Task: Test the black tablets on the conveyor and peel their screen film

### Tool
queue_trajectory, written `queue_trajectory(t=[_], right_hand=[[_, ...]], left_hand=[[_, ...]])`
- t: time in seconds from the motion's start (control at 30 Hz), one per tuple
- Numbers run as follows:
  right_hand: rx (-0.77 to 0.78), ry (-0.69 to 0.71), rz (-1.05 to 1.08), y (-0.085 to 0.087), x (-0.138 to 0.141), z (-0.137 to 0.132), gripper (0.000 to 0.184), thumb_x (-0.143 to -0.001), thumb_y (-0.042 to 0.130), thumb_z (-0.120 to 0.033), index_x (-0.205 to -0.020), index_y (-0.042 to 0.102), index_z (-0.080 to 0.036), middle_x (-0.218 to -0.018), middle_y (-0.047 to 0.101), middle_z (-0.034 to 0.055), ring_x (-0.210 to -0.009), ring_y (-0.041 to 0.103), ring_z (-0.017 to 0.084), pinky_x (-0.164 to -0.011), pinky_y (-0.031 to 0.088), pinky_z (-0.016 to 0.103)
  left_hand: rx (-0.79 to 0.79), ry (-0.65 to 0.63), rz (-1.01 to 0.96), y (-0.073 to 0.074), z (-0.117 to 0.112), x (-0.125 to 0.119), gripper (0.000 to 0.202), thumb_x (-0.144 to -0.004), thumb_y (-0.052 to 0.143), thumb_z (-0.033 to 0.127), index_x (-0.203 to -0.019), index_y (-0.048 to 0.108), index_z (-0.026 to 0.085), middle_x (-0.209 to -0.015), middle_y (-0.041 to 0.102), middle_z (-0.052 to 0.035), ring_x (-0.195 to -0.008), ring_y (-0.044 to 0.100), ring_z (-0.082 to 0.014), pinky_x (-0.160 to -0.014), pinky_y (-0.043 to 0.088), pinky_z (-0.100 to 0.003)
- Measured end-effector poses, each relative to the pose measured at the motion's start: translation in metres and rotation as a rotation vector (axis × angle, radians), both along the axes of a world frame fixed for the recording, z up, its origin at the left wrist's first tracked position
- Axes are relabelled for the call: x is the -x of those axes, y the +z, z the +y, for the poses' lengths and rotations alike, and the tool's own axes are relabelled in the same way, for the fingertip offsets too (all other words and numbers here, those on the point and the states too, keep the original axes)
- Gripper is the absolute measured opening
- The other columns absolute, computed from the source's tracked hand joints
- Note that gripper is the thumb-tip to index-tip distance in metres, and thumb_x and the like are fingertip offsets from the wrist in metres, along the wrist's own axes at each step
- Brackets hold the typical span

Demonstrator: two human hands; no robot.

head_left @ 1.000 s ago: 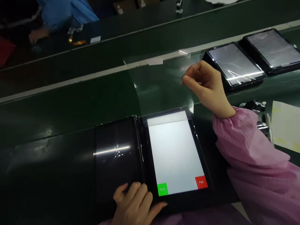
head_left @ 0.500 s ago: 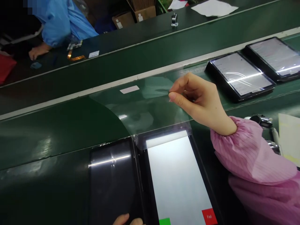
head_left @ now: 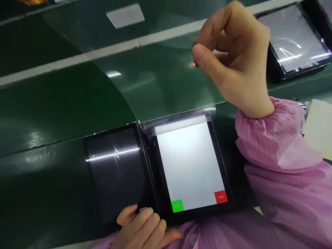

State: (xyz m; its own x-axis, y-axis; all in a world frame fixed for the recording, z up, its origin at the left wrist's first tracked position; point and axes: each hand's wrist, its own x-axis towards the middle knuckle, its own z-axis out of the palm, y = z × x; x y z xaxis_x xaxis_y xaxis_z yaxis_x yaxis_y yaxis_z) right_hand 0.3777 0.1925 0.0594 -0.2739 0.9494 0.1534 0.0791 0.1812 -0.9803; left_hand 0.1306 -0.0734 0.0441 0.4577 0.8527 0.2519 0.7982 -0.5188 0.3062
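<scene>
My right hand point(head_left: 233, 58) pinches a clear plastic film point(head_left: 160, 79) between thumb and fingers, above the top edge of a black tablet. The film arcs back over the green belt, and a white tab point(head_left: 125, 15) sits on it. The tablet's lit white screen point(head_left: 190, 162) shows a green Pass button point(head_left: 177, 206) and a red Fail button point(head_left: 221, 196). My left hand point(head_left: 141, 224) curls over the near edge beside a dark panel point(head_left: 114, 169) joined to the tablet's left side.
The dark green conveyor belt point(head_left: 52, 103) runs across the view with a white strip point(head_left: 77, 60) along it. Another black tablet point(head_left: 293, 38) lies at upper right. A pale sheet of paper point(head_left: 319, 128) lies at right, beyond my pink sleeve point(head_left: 275, 162).
The view has dropped closer to the tablet, so the blue-sleeved co-worker has left the frame. My left hand is back in full view, and my right hand still pinches the film.
</scene>
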Motion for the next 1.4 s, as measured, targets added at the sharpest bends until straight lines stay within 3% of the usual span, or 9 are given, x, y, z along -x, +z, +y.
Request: queue_trajectory(t=[0.33, 0.5, 0.63, 0.83, 0.93, 1.03, 1.17, 1.27, 1.4], right_hand=[[-0.139, 0.028, -0.055, 0.001, -0.009, -0.03, 0.024, -0.089, 0.082, -0.041, -0.096, 0.062, -0.029, -0.089, 0.065, -0.0018, -0.085, 0.07, 0.019, -0.059, 0.054, 0.027], [-0.287, 0.019, -0.165, -0.004, -0.015, -0.064, 0.014, -0.095, 0.075, -0.025, -0.089, 0.062, -0.026, -0.08, 0.066, -0.0037, -0.061, 0.059, 0.011, -0.05, 0.043, 0.027], [-0.3, -0.083, -0.256, -0.005, -0.028, -0.099, 0.004, -0.097, 0.071, -0.026, -0.097, 0.067, -0.028, -0.086, 0.07, -0.0012, -0.07, 0.066, 0.016, -0.059, 0.051, 0.03], [-0.335, 0.643, -0.539, 0.016, -0.045, -0.15, 0.034, -0.109, 0.049, -0.043, -0.132, 0.069, -0.029, -0.107, 0.08, 0.0051, -0.095, 0.077, 0.022, -0.076, 0.063, 0.033], [-0.496, 0.661, -0.626, 0.013, -0.029, -0.181, 0.044, -0.106, 0.052, -0.053, -0.133, 0.071, -0.024, -0.106, 0.079, 0.0083, -0.096, 0.075, 0.023, -0.08, 0.062, 0.034], [-0.725, 0.493, -0.783, 0.001, -0.007, -0.207, 0.043, -0.103, 0.055, -0.057, -0.124, 0.075, -0.024, -0.115, 0.077, 0.0098, -0.099, 0.071, 0.026, -0.089, 0.06, 0.043], [-0.83, 0.323, -0.794, -0.004, -0.006, -0.222, 0.046, -0.11, 0.037, -0.053, -0.117, 0.076, -0.028, -0.114, 0.077, 0.0065, -0.097, 0.067, 0.025, -0.094, 0.055, 0.046], [-0.797, 0.175, -0.764, -0.001, -0.021, -0.221, 0.038, -0.11, 0.04, -0.044, -0.121, 0.073, -0.028, -0.112, 0.075, 0.0094, -0.1, 0.065, 0.028, -0.09, 0.053, 0.048], [-0.798, 0.142, -0.862, -0.008, -0.023, -0.214, 0.025, -0.107, 0.05, -0.032, -0.115, 0.073, -0.027, -0.119, 0.074, 0.0103, -0.102, 0.065, 0.029, -0.085, 0.053, 0.047]], left_hand=[[-0.044, 0.003, 0.082, -0.006, -0.018, 0.002, 0.029, -0.101, 0.068, 0.029, -0.075, 0.06, 0.019, -0.065, 0.058, 0.0042, -0.07, 0.059, -0.0158, -0.088, 0.04, -0.039], [-0.047, -0.076, 0.214, -0.004, -0.03, 0.031, 0.021, -0.089, 0.081, 0.018, -0.077, 0.064, 0.021, -0.067, 0.059, 0.0059, -0.068, 0.059, -0.0148, -0.085, 0.04, -0.039], [-0.142, -0.075, 0.223, -0.009, -0.045, 0.052, 0.023, -0.082, 0.088, 0.02, -0.079, 0.066, 0.022, -0.071, 0.064, 0.0045, -0.071, 0.062, -0.0159, -0.082, 0.041, -0.038], [-0.176, 0.105, 0.207, -0.012, -0.061, 0.056, 0.023, -0.09, 0.081, 0.028, -0.082, 0.062, 0.019, -0.069, 0.065, 0.0029, -0.068, 0.063, -0.0182, -0.083, 0.042, -0.042], [-0.209, 0.147, 0.179, -0.011, -0.061, 0.059, 0.023, -0.092, 0.079, 0.031, -0.084, 0.061, 0.02, -0.069, 0.065, 0.003, -0.068, 0.063, -0.018, -0.082, 0.042, -0.041], [-0.263, 0.222, 0.128, -0.013, -0.06, 0.067, 0.023, -0.095, 0.075, 0.035, -0.085, 0.062, 0.02, -0.074, 0.065, 0.0002, -0.07, 0.062, -0.019, -0.085, 0.044, -0.043], [-0.237, 0.387, -0.057, -0.036, -0.069, 0.088, 0.03, -0.094, 0.074, 0.046, -0.105, 0.067, 0.019, -0.103, 0.069, -0.0095, -0.096, 0.066, -0.0263, -0.091, 0.052, -0.046], [-0.109, 0.6, -0.449, -0.064, -0.071, 0.108, 0.051, -0.089, 0.073, 0.06, -0.126, 0.066, 0.025, -0.129, 0.065, -0.012, -0.121, 0.063, -0.0307, -0.096, 0.057, -0.046], [0.197, 0.767, -0.962, -0.082, -0.036, 0.12, 0.062, -0.099, 0.042, 0.073, -0.14, 0.059, 0.029, -0.149, 0.059, -0.0107, -0.139, 0.056, -0.0296, -0.108, 0.054, -0.046]])
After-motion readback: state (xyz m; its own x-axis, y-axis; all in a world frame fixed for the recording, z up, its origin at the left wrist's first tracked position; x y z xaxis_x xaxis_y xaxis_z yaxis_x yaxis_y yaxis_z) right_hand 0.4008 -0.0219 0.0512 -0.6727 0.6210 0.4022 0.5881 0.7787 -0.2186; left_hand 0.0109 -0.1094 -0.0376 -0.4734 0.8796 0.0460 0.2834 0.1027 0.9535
